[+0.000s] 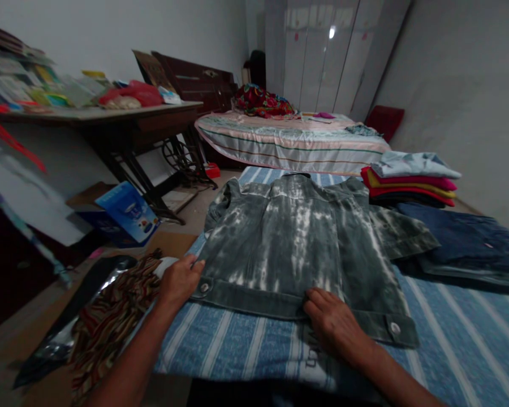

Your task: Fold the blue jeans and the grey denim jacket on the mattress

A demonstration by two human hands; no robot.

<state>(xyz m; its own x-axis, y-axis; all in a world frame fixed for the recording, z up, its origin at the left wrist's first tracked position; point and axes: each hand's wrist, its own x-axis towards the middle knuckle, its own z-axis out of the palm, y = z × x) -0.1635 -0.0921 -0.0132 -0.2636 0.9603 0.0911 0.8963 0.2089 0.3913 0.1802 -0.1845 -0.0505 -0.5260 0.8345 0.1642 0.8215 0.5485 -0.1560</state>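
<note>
A grey-green denim jacket with whitish tie-dye streaks lies back side up on a blue-and-white striped cloth. Its collar points away from me and its waistband, with a metal button near each end, lies closest. My left hand pinches the jacket's left side edge just above the waistband. At the middle of the hem, the fingers of my right hand are curled onto the waistband; their tips are partly hidden. One sleeve stretches out to the right, while the left sleeve is bunched near the shoulder.
Folded clothes are stacked at the right, beside folded jeans. On the left floor lie a striped garment and a blue box. A cluttered sewing table and a bed stand farther back.
</note>
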